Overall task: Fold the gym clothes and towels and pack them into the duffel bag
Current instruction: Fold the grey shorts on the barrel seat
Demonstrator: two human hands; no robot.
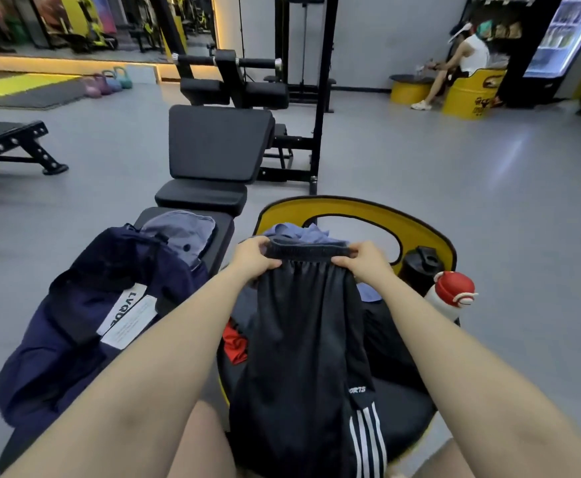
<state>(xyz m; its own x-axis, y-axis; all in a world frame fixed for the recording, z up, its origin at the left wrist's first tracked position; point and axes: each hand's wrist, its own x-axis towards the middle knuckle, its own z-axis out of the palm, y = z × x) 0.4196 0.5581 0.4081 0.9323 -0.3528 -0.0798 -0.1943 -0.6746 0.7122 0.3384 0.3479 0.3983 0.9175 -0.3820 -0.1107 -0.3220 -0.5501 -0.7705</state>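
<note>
- Shorts (302,339), black with white side stripes near the hem, hang by the waistband in front of the person, over a yellow-rimmed seat (420,225).
- The left hand (252,258) pinches the left end of the elastic waistband, thumb laid over the front and fingers curled behind.
- The right hand (365,260) pinches the right end in the same manner, so the band is stretched level between the two.
- Behind and under the shorts lies a heap of clothes on the seat: a blue-grey garment (302,232) at the far side and a bit of red cloth (234,343) at the near left.
- A navy duffel bag (85,326) rests open on the black padded bench, here the desk (221,232), to the left of the seat; white labels show inside it.
- A grey-blue garment (182,232) lies on the desk just beyond the bag.
- A black bottle (420,270) and a white bottle with a red cap (449,294) stand at the right edge of the seat, touching or nearly so.
- Far off to the right, another person (461,60) sits on a yellow drum.
- Coloured kettlebells (107,82) stand on the floor far off to the left.
</note>
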